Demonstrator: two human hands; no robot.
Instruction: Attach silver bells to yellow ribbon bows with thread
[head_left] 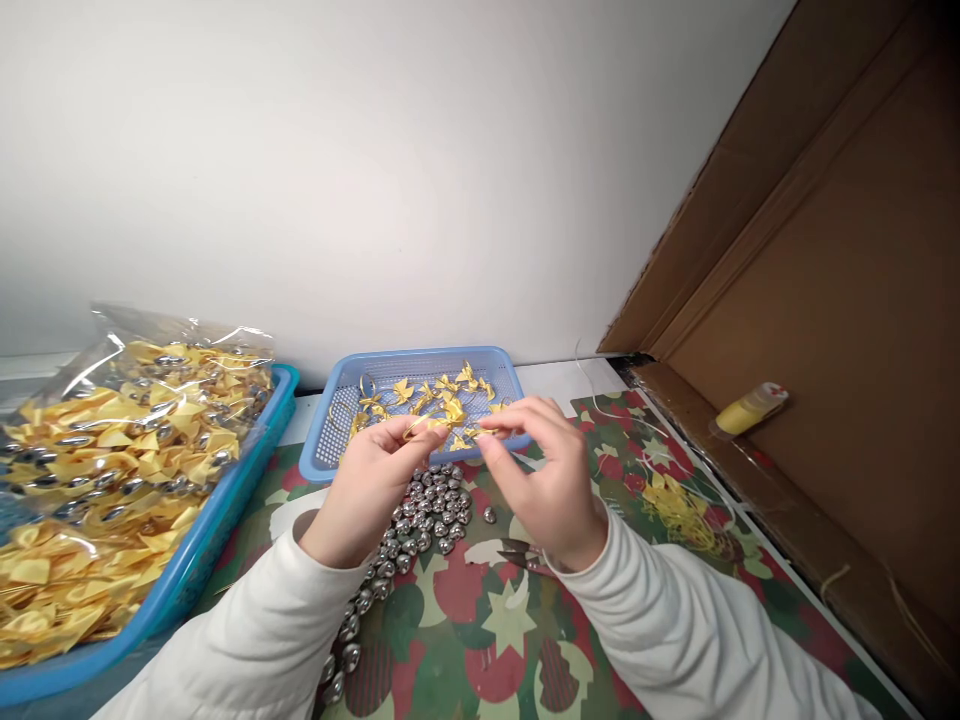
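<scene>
My left hand [367, 485] is closed in a pinch, thumb against forefinger, on a yellow ribbon bow [453, 409] with a thin loop of cord. Facing it, my right hand [551, 470] has thumb and fingertips brought together around what looks like the yellow cord's end; the tips hide most of it. Both hands are raised over the near rim of a blue mesh basket [322, 455], where several similar bows [403, 391] lie. Below my hands, shiny silver bells [442, 505] form a loose pile running toward the front left.
Dark-bladed snips [521, 557] lie under my right wrist. A larger blue basket [142, 630] at left holds yellow bows, some in a clear plastic bag [112, 340]. Yellow cords [686, 515] lie at right, near a cardboard wall [825, 250] and a yellow-filled bottle [750, 410].
</scene>
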